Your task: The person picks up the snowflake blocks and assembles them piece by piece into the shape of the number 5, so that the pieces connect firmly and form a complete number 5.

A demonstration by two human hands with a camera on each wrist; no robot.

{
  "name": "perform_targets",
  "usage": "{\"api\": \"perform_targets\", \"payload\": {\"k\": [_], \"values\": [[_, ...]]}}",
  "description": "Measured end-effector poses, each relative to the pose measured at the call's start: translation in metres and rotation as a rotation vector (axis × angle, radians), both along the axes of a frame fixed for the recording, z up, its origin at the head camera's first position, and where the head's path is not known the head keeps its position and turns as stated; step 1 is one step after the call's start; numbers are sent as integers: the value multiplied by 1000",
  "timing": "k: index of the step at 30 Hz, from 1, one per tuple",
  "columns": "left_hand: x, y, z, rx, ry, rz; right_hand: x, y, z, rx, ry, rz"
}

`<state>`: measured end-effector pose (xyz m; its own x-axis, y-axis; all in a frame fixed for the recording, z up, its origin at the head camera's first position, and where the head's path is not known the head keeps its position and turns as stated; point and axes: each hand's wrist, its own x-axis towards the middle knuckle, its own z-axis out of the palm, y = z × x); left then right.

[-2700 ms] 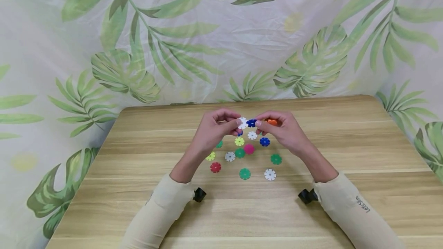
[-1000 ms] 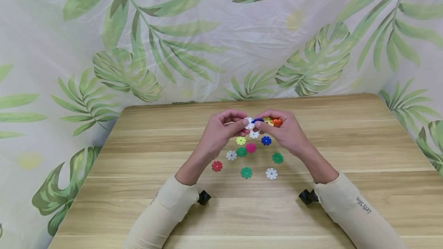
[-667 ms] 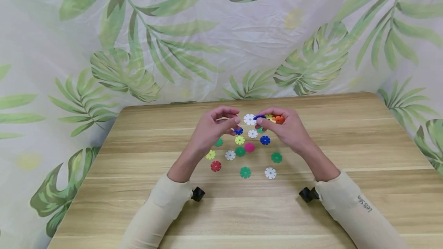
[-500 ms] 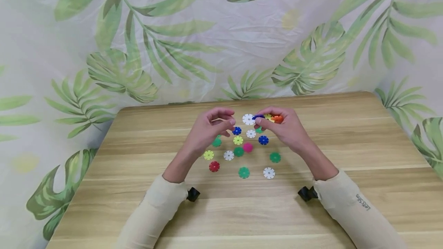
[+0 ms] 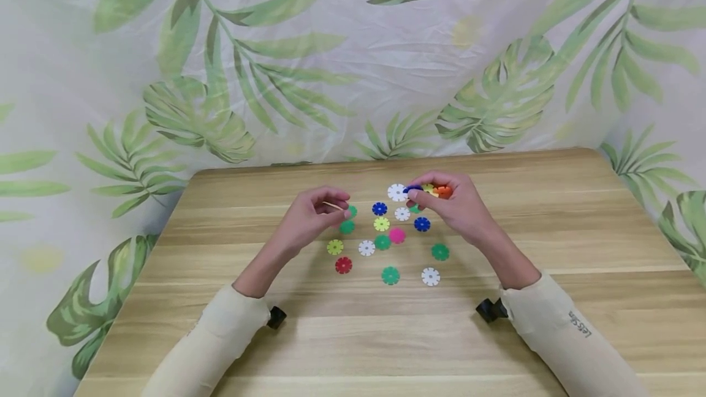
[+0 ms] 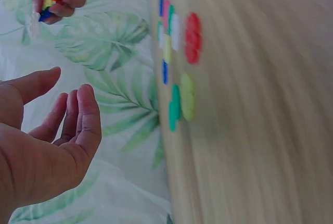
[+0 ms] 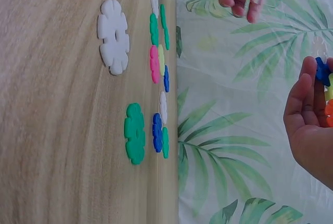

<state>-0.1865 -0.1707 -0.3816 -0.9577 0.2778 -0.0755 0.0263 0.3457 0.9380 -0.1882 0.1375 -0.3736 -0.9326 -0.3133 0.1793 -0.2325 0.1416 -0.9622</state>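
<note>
My right hand point(image 5: 460, 210) pinches a linked row of notched plastic discs above the table, thumb on the blue disc point(image 5: 411, 191). A white disc point(image 5: 395, 192) juts out at the row's left end; a yellow disc point(image 5: 429, 189) and an orange disc point(image 5: 444, 192) sit toward the palm, partly hidden by the fingers. Held in the air at the left, my left hand point(image 5: 306, 222) has nothing in its loosely bent fingers, and thumb and fingertips stand apart in the left wrist view. Nearest to it in the head view are two green discs point(image 5: 347, 227) on the table.
Several loose discs lie flat mid-table, among them a red disc point(image 5: 343, 265), a pink disc point(image 5: 397, 236), a yellow-green disc point(image 5: 334, 247) and a near white disc point(image 5: 431, 276). Behind the wooden table point(image 5: 353, 348) hangs a leaf-patterned cloth point(image 5: 309, 78).
Earlier my left hand held the white disc against the blue one. It has let go and moved left and down, while the white disc stays joined to the row in my right hand.
</note>
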Motion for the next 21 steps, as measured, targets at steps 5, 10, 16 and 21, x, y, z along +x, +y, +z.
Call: {"api": "perform_targets", "payload": {"k": [5, 10, 16, 21], "values": [[1, -14, -6, -97, -4, -33, 0, -1, 0, 7, -1, 2], [1, -21, -11, -160, -12, -82, 0, 0, -2, 15, -3, -1], [0, -25, -21, -269, -3, -137, 0, 1, -2, 11, 1, 4], [0, -25, -26, -317, -22, -160, 1, 0, -2, 9, 0, 15]]}}
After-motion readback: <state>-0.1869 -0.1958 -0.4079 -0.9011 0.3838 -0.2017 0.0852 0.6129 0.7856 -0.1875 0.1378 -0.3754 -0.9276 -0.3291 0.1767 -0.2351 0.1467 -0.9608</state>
